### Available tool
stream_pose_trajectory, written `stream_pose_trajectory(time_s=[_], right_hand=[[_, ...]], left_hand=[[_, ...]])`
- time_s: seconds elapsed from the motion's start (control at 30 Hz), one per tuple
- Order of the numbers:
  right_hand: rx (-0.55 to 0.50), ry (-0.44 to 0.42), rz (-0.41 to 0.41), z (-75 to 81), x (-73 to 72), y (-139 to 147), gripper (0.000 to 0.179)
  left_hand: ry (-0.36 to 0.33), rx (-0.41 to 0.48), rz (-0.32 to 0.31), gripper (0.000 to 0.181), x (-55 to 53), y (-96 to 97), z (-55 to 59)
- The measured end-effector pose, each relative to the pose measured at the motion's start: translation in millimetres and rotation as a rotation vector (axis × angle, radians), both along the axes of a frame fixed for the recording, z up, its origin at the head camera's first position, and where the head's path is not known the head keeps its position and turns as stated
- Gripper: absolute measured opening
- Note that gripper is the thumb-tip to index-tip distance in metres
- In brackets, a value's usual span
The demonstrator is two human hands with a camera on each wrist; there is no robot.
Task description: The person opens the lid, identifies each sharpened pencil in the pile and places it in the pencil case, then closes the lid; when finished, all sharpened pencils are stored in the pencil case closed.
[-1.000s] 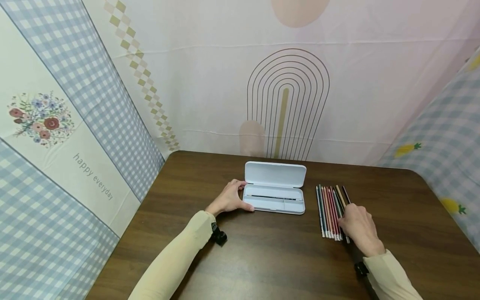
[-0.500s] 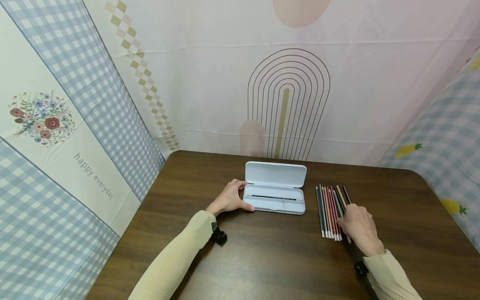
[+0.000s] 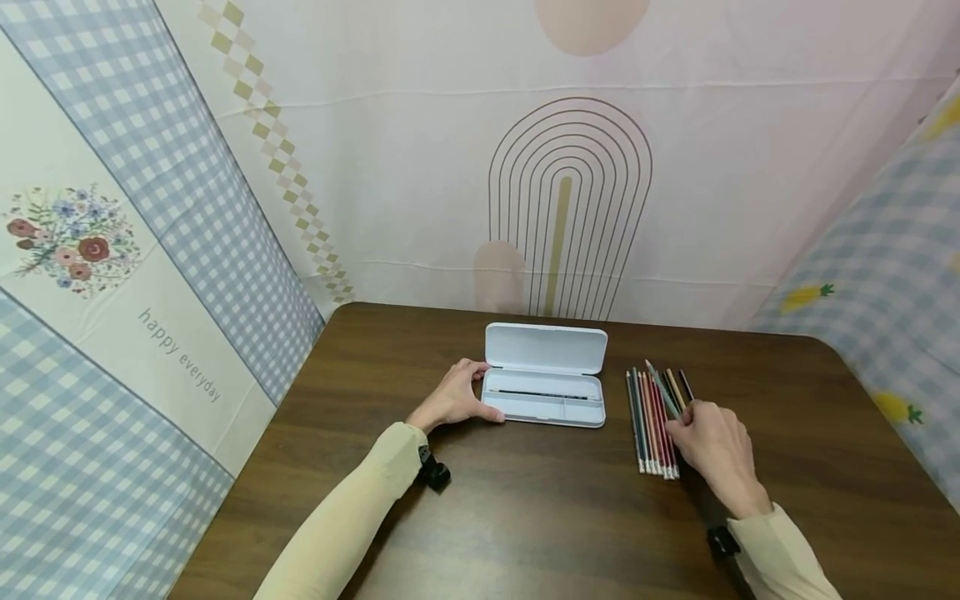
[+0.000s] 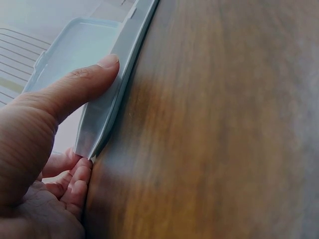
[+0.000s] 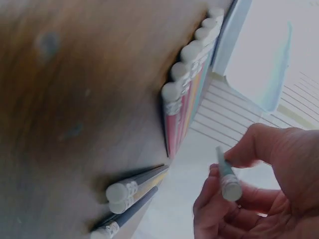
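A white pencil case (image 3: 546, 348) lies open on the table, its lid leaning back. One dark pencil (image 3: 540, 394) rests in its long compartment. My left hand (image 3: 452, 397) holds the case's left end, thumb (image 4: 94, 79) on the front wall and fingers round the corner. To the right of the case, my right hand (image 3: 712, 442) pinches a green pencil (image 5: 228, 181) between thumb and fingers, raised off the table, with its white eraser towards the wrist camera. Several pencils (image 3: 651, 433) lie side by side just left of that hand.
A few more pencils (image 5: 132, 191), dark and yellow, lie apart from the row, partly hidden by the right hand in the head view. The brown wooden table (image 3: 525, 517) ends at a cloth-covered wall (image 3: 405, 200). Checked cloth (image 3: 900, 292) hangs at the right.
The green pencil has come up out of the row in my right hand, its tip now shifted left over its neighbours. My left hand stays on the case. The head view has turned slightly.
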State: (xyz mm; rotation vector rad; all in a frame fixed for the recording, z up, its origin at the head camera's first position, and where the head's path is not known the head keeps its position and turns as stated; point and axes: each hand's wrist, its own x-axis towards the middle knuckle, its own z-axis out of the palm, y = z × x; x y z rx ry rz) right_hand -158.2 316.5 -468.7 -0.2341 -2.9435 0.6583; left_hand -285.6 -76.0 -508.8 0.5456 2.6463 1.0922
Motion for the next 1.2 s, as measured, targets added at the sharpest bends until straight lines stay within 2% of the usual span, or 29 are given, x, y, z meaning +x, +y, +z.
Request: stream_pose_trajectory(time_s=[0.27, 0.43, 0.73, 0.83, 1.07, 1.2], right_hand=[[-0.059, 0.058, 0.105, 6.0, 0.6, -9, 0.013], [-0.068, 0.06, 0.165, 8.0, 0.7, -14, 0.013], [-0.047, 0.14, 0.283, 7.1, -2.6, -24, 0.004], [-0.033, 0.159, 0.313, 6.6, -5.9, -28, 0.004], [0.037, 0.264, 0.427, 4.5, -19.1, -38, 0.006], [0.06, 0.265, 0.465, 3.3, -27.5, -46, 0.006]], left_hand=[[0.005, 0.0, 0.007, 0.1, -0.9, -0.5, 0.1], [0.007, -0.001, 0.004, 0.1, -1.0, -1.0, -0.6], [0.013, 0.003, -0.007, 0.101, -2.4, -2.0, -2.5], [0.021, -0.001, -0.008, 0.101, -2.9, -2.2, -3.5], [0.009, 0.002, -0.001, 0.103, -1.5, -1.8, -3.2], [0.015, -0.005, -0.004, 0.102, -2.1, -1.2, -3.5]])
